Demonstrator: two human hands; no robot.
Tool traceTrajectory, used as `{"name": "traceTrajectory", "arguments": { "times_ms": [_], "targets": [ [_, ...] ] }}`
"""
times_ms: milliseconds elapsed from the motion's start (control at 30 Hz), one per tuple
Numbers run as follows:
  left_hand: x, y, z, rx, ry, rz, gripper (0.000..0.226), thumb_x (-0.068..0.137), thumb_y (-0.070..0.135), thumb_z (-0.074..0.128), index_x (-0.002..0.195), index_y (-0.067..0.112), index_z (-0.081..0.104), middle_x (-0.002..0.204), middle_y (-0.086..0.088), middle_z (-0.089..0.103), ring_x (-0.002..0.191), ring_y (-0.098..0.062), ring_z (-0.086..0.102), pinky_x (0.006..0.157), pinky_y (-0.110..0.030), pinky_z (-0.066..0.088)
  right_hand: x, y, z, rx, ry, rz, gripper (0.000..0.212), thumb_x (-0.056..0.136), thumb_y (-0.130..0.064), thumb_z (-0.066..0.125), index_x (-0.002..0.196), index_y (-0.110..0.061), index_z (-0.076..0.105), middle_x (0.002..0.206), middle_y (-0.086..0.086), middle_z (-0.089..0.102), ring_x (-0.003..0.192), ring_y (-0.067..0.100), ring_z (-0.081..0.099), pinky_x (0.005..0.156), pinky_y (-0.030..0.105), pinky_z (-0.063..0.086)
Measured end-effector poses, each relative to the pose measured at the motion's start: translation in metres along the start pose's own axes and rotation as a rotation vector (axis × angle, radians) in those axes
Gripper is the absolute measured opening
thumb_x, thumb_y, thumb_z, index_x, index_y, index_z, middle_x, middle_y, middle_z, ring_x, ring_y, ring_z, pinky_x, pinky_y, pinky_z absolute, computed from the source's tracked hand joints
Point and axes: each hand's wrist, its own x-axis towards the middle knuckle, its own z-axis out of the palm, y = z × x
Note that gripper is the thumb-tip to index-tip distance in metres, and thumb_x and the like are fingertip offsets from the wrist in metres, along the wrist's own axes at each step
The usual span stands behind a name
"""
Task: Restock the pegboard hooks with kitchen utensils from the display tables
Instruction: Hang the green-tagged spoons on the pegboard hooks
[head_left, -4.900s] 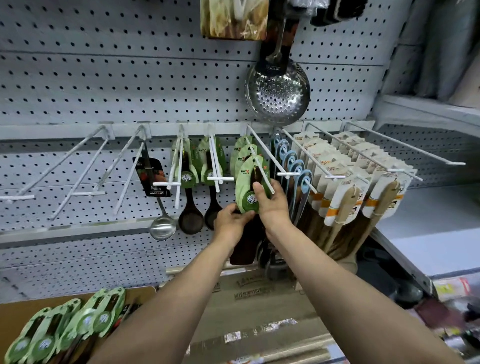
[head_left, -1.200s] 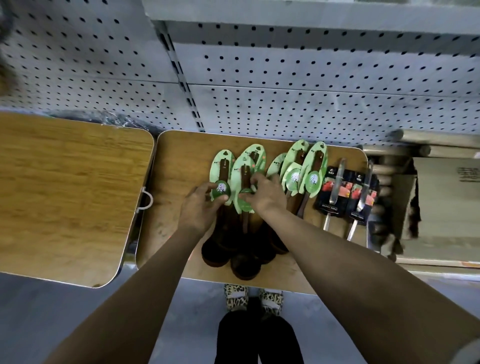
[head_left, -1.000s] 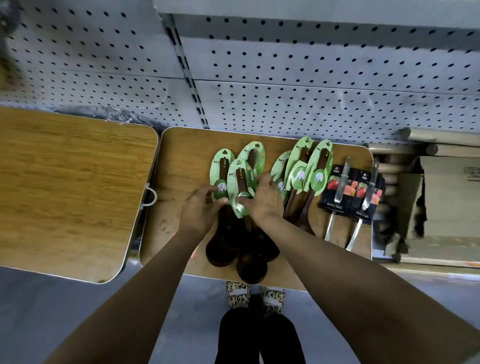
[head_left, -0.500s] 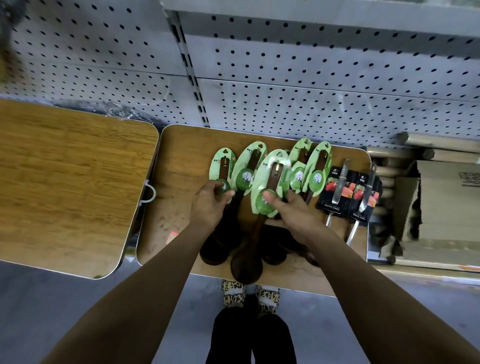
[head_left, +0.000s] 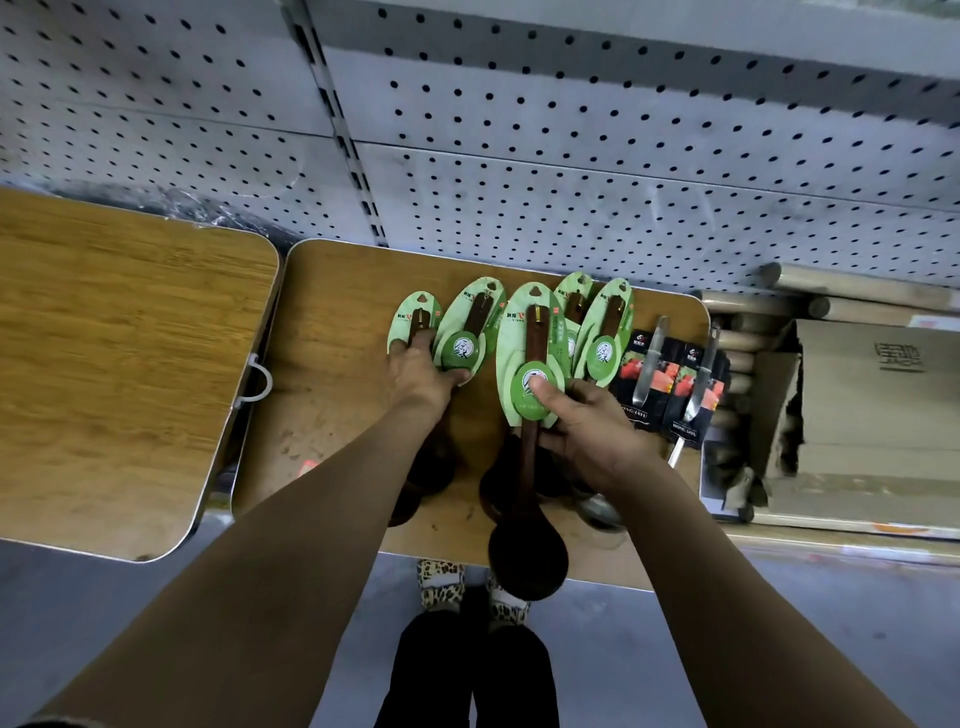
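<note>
I am mid-restock, by my reckoning: several carded ladles still lie on the table (head_left: 332, 415), and no hooks show on the pegboard (head_left: 623, 156) here. My right hand (head_left: 587, 431) pinches one ladle (head_left: 530, 467), thumb on its green card, its dark wooden bowl hanging past the table's near edge. My left hand (head_left: 421, 374) grips two more ladles (head_left: 457, 338) lying on the table. Two steel utensils (head_left: 670, 384) on black cards wait alongside.
</note>
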Motion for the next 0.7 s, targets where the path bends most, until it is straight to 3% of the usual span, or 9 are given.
{"name": "traceTrajectory", "arguments": {
  "times_ms": [133, 233, 400, 433, 533, 700],
  "targets": [
    [-0.007, 0.001, 0.005, -0.034, 0.047, -0.028, 0.054, 0.073, 0.03, 0.083, 0.117, 0.016, 0.056, 0.126, -0.01, 0.045, 0.119, -0.029, 0.047, 0.096, -0.036, 0.041, -0.001, 0.005, -0.001, -0.03, 0.054, -0.017, 0.058, 0.074, -0.036, 0.082, 0.122, -0.009, 0.063, 0.118, 0.008, 0.072, 0.107, 0.028, 0.071, 0.091, 0.047, 0.058],
    [-0.012, -0.001, 0.007, -0.11, 0.052, -0.031, 0.043, 0.073, 0.027, 0.084, 0.102, 0.014, 0.055, 0.115, -0.01, 0.057, 0.108, -0.028, 0.054, 0.082, -0.031, 0.043, -0.005, 0.005, -0.002, 0.002, 0.073, -0.031, 0.065, 0.075, -0.035, 0.083, 0.128, -0.007, 0.058, 0.124, 0.01, 0.069, 0.108, 0.028, 0.07, 0.09, 0.048, 0.059],
    [-0.024, 0.001, 0.0, -0.244, 0.025, -0.093, 0.034, 0.077, 0.024, 0.081, 0.09, 0.016, 0.051, 0.1, -0.007, 0.065, 0.091, -0.025, 0.06, 0.072, -0.029, 0.043, -0.02, -0.001, -0.004, 0.001, 0.059, -0.085, 0.12, 0.048, -0.059, 0.093, 0.146, -0.013, 0.042, 0.143, 0.006, 0.055, 0.116, 0.026, 0.066, 0.098, 0.049, 0.054],
    [-0.028, 0.001, -0.001, -0.259, 0.024, -0.091, 0.033, 0.077, 0.023, 0.081, 0.09, 0.015, 0.051, 0.098, -0.007, 0.065, 0.09, -0.025, 0.06, 0.072, -0.029, 0.044, -0.025, -0.004, -0.004, 0.004, 0.047, -0.09, 0.116, 0.053, -0.056, 0.092, 0.148, -0.012, 0.04, 0.144, 0.006, 0.055, 0.119, 0.026, 0.063, 0.099, 0.049, 0.053],
    [-0.045, 0.003, -0.01, -0.356, 0.008, -0.076, 0.033, 0.079, 0.015, 0.079, 0.097, 0.014, 0.052, 0.099, -0.004, 0.065, 0.09, -0.023, 0.061, 0.077, -0.029, 0.046, -0.042, -0.013, -0.005, 0.021, 0.046, -0.078, 0.08, 0.084, -0.028, 0.077, 0.15, -0.008, 0.036, 0.145, 0.008, 0.054, 0.123, 0.022, 0.06, 0.103, 0.045, 0.051],
    [-0.086, 0.012, -0.027, -0.484, 0.009, -0.01, 0.034, 0.085, 0.015, 0.073, 0.117, 0.013, 0.061, 0.106, -0.001, 0.066, 0.097, -0.019, 0.061, 0.086, -0.028, 0.048, -0.073, -0.024, -0.014, -0.032, 0.024, -0.11, 0.059, 0.093, -0.015, 0.067, 0.145, -0.007, 0.041, 0.136, 0.008, 0.061, 0.119, 0.019, 0.062, 0.101, 0.037, 0.051]
  ]
}}
